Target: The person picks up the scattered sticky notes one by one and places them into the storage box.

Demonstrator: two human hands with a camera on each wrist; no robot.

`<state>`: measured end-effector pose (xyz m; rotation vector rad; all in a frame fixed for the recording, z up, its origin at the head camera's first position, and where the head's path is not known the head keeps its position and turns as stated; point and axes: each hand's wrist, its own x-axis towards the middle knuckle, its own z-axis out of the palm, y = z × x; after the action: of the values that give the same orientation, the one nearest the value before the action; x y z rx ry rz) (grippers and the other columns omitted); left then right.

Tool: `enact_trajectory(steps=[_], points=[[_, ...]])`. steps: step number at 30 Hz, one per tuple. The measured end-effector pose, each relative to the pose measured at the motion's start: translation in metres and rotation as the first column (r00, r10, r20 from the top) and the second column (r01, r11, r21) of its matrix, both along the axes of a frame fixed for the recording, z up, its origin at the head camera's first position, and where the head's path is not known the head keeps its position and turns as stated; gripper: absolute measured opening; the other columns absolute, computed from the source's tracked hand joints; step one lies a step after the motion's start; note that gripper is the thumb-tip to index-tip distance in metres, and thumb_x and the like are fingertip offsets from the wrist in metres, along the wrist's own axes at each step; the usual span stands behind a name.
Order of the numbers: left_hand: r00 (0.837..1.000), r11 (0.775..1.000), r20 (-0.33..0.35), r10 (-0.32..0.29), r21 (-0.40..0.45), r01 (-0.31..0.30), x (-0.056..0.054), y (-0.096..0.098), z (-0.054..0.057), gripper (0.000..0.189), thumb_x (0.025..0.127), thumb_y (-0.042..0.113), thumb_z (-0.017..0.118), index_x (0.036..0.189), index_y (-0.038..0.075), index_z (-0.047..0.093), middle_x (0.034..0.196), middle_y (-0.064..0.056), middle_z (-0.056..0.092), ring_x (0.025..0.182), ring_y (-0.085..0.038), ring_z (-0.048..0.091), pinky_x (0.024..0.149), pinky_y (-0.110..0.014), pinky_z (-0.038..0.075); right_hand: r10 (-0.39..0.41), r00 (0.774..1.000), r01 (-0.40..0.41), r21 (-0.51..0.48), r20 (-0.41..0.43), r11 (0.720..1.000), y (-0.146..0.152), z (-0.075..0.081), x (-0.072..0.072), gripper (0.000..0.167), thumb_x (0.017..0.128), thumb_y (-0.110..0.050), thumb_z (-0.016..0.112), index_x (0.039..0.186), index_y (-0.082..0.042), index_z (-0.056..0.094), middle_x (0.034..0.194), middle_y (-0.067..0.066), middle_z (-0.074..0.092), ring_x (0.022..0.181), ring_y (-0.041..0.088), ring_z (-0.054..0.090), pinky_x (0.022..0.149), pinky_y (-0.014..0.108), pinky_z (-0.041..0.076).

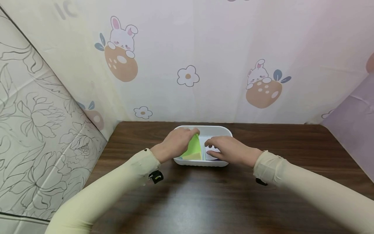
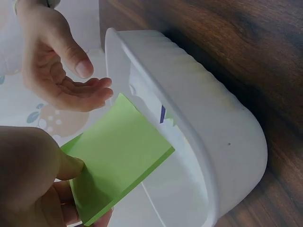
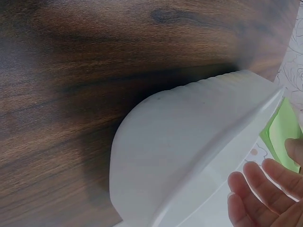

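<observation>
My left hand (image 1: 179, 143) grips a pad of green sticky notes (image 2: 120, 153) by one side, thumb on its face. The pad (image 1: 193, 146) is tilted above the left part of a white plastic box (image 1: 201, 163). A pale yellow surface (image 1: 193, 157) shows below it; whether it belongs to the pad I cannot tell. Over the right part of the box hovers my right hand (image 1: 229, 149), fingers loosely bent with nothing between them. Beneath that hand lies a white item (image 1: 211, 156) with a purple edge, mostly hidden. In the right wrist view the right fingers (image 3: 258, 189) are beside the box wall.
The box stands near the back edge of a dark wooden table (image 1: 190, 198), with a thin divider inside. A patterned cloth wall (image 1: 163, 91) rises right behind it. A flower-print sheet (image 1: 43, 139) borders the left, and a lilac panel (image 1: 356, 120) the right.
</observation>
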<state>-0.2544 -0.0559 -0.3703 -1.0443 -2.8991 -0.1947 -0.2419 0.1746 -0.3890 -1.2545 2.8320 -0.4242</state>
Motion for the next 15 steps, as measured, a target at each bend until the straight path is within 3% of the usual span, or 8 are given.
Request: enact_trajectory(steps=[9,15], points=[[0.997,0.999,-0.066,-0.047,-0.007,0.047,-0.003,0.002,-0.008,0.037,0.088,-0.007,0.058,0.118,0.014,0.061,0.084,-0.005,0.071,0.076,-0.023,0.065,0.07,-0.037,0.053,-0.018,1.0,0.018,0.016,0.014,1.0,0.001,-0.001,-0.002,0.027,0.097,-0.022,0.068,0.117,-0.004,0.07,0.11,0.005,0.074,0.099,0.022,0.07,0.087,0.04,0.055],[0.999,0.999,-0.032,-0.04,-0.021,0.04,-0.004,0.003,-0.012,0.035,0.09,-0.005,0.059,0.119,0.014,0.06,0.085,-0.006,0.07,0.074,-0.023,0.064,0.067,-0.037,0.052,0.0,1.0,-0.001,0.01,0.014,1.0,0.0,-0.003,-0.004,0.026,0.097,-0.022,0.067,0.116,-0.004,0.07,0.109,0.006,0.074,0.097,0.022,0.071,0.085,0.04,0.055]])
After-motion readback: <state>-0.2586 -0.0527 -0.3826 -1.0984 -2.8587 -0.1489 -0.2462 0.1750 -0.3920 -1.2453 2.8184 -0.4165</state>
